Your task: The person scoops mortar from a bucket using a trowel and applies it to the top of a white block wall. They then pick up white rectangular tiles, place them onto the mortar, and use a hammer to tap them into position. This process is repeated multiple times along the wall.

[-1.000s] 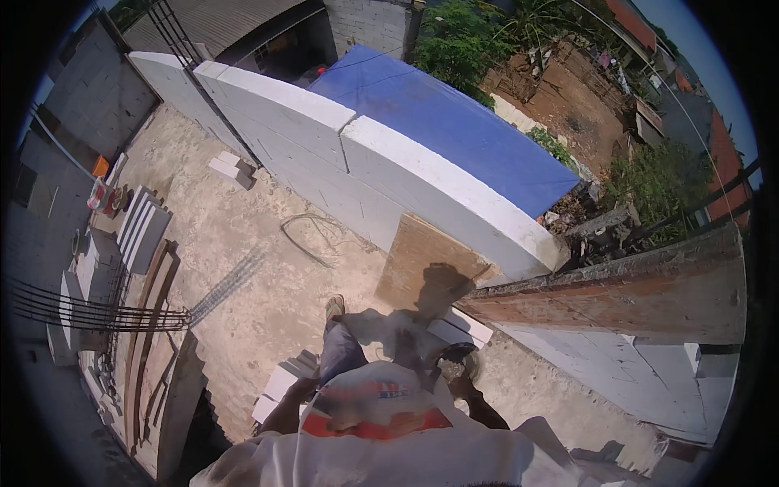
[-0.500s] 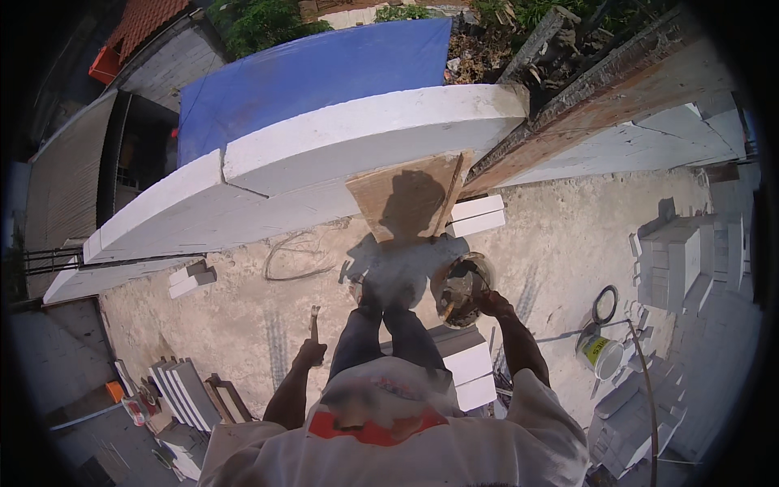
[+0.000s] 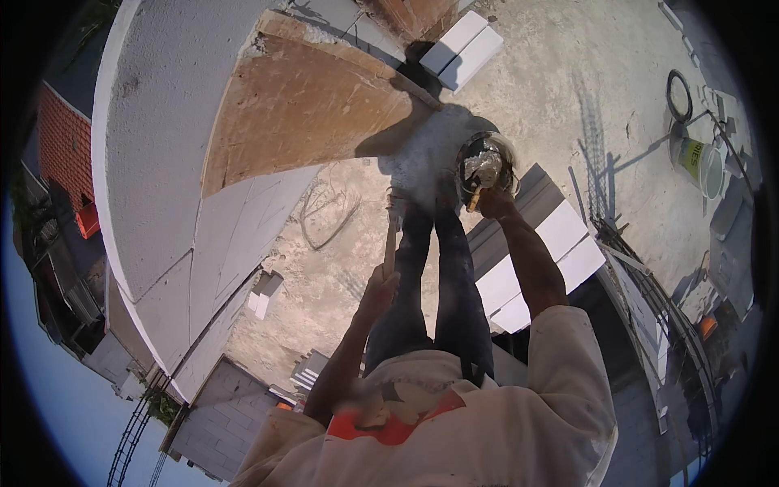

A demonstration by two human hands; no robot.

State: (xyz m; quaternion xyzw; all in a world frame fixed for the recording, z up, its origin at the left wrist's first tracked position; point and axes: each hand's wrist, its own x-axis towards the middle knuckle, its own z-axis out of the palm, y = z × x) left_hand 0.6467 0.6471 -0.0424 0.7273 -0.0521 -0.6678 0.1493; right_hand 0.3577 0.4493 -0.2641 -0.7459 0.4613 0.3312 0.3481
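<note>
From where I stand, the left hand [image 3: 380, 292] has its fingers wrapped around the wooden handle of a hammer [image 3: 390, 247], head pointing away from the body. The right hand [image 3: 497, 201] is closed on the bucket [image 3: 462, 172] at its near edge; whether on rim or handle, I can't tell, nor whether the bucket touches the floor [image 3: 544, 97]. Inside lies a pale grey mass with a tan tool handle sticking out, so the bucket isn't emptied, and the hammer touches nothing ahead of it. As for progress, the white block wall [image 3: 162, 122] stands along the floor's left edge, with a wooden board [image 3: 300, 105] leaning against it. Other blocks are not built in: a pair [image 3: 462, 49] lies near the floor's far edge, and a stack [image 3: 540, 252] sits beneath the right forearm.
</note>
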